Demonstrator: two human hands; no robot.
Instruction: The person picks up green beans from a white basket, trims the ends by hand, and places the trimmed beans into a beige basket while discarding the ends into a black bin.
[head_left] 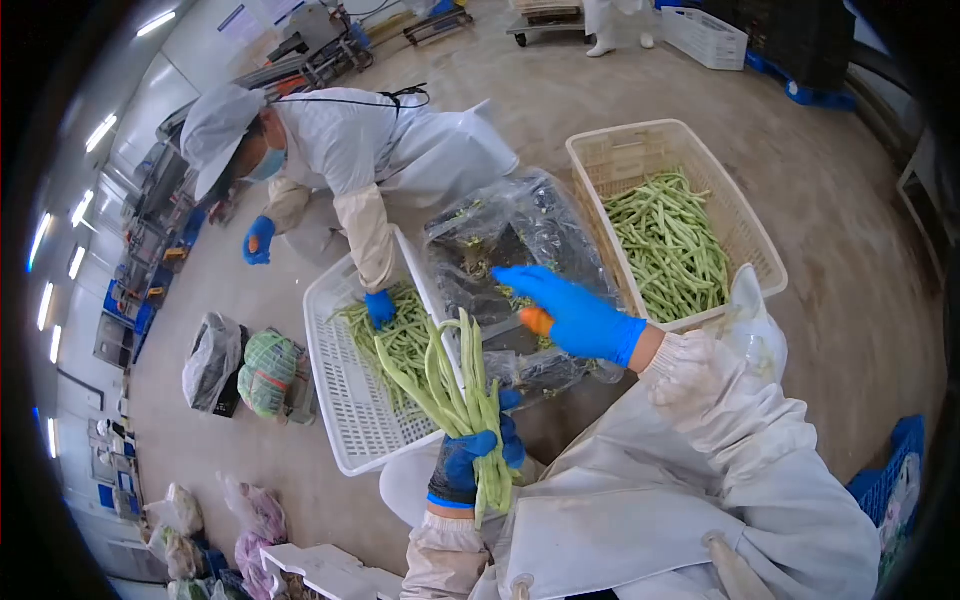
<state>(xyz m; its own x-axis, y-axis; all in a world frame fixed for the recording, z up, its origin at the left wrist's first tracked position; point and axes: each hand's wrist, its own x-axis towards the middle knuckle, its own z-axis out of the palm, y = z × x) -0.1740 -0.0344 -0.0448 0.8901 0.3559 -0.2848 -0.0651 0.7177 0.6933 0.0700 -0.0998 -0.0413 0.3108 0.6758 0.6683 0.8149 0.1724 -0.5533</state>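
Clutching green beans (462, 405) in left hand (464, 462) with curled fingers; holding right hand (585, 318) above plastic sheet (572, 238) with fingers extended, close together.

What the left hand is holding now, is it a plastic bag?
No, the left hand is closed around a bunch of long green beans.

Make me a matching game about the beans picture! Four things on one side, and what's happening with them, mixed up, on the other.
1. Left hand
2. Right hand
3. Beige crate
4. White crate

A. Has a co-worker's hand in it
B. Grips a bunch of long green beans
C. Has beans in it but nobody's hand
D. Reaches out above crumpled plastic

Right pairs: 1-B, 2-D, 3-C, 4-A
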